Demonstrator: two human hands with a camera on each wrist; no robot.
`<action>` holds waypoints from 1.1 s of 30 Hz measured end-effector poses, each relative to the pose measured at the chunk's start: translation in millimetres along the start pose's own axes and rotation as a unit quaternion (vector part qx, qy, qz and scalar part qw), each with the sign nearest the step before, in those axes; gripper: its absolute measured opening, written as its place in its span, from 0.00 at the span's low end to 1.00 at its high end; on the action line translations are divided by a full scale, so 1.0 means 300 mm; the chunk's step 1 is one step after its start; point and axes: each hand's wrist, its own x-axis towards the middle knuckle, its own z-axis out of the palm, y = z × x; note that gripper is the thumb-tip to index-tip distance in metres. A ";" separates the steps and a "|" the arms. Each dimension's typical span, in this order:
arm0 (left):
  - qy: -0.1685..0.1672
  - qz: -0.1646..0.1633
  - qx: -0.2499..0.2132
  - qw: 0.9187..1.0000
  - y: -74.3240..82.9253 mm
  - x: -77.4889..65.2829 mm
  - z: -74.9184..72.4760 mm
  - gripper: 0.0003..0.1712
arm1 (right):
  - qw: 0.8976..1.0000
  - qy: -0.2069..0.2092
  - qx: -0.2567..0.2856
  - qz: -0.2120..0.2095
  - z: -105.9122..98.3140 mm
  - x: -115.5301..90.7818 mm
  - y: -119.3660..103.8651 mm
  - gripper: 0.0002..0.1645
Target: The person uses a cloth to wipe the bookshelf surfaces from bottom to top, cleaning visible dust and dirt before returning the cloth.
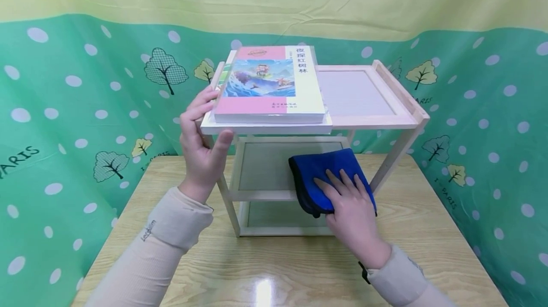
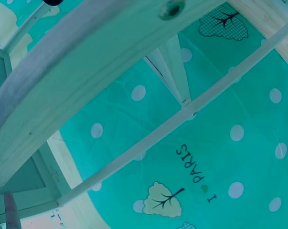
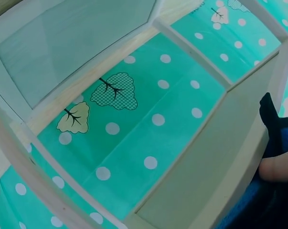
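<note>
A three-tier pale wooden shelf stands on the table. On the left of its top tier lie two stacked books: a pink and cream book with a sea picture, over a larger white one. My left hand touches the left side of the stack and shelf edge, its thumb spread apart in front. My right hand holds a folded blue cloth with black edging, fingers across its top. The right wrist view shows the thumb on the cloth's dark border. The cloth overlaps the middle tier's front right.
The middle tier and bottom tier have greyish panels. The wood-grain table extends in front and to both sides. A green and yellow curtain with trees and dots surrounds it.
</note>
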 end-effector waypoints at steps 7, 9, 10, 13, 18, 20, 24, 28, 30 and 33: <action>0.006 -0.003 -0.002 1.000 -0.003 0.002 0.003 0.48 | 0.999 -0.032 -0.015 0.026 -0.003 0.033 0.002 0.41; 0.007 -0.003 -0.003 1.000 -0.004 0.002 0.003 0.49 | 0.998 -0.046 -0.020 0.036 -0.004 0.043 0.001 0.39; 0.007 -0.003 -0.003 1.000 -0.004 0.001 0.003 0.49 | 0.998 -0.051 -0.022 0.040 -0.004 0.047 0.001 0.39; 0.005 -0.002 -0.003 1.000 -0.005 -0.001 0.003 0.48 | 0.997 -0.061 -0.026 0.046 -0.006 0.058 0.004 0.37; 0.004 -0.003 -0.003 1.000 -0.004 -0.002 0.003 0.48 | 0.996 -0.069 -0.021 0.056 -0.006 0.072 0.008 0.36; 0.003 -0.002 -0.001 1.000 -0.004 -0.002 0.003 0.48 | 0.995 -0.071 -0.020 0.062 -0.004 0.078 0.010 0.35; 0.003 0.000 -0.001 1.000 -0.005 0.000 0.005 0.47 | 0.995 -0.072 -0.017 0.072 0.000 0.091 0.017 0.32; 0.006 0.000 -0.005 1.000 -0.005 0.002 0.006 0.48 | 0.993 -0.082 -0.011 0.080 0.004 0.104 0.022 0.32; 0.007 0.000 -0.005 1.000 -0.005 0.002 0.005 0.48 | 0.993 -0.088 -0.006 0.084 0.003 0.108 0.022 0.33; 0.007 -0.003 -0.005 1.000 -0.005 0.000 0.005 0.48 | 0.992 -0.087 -0.004 0.086 0.002 0.113 0.023 0.33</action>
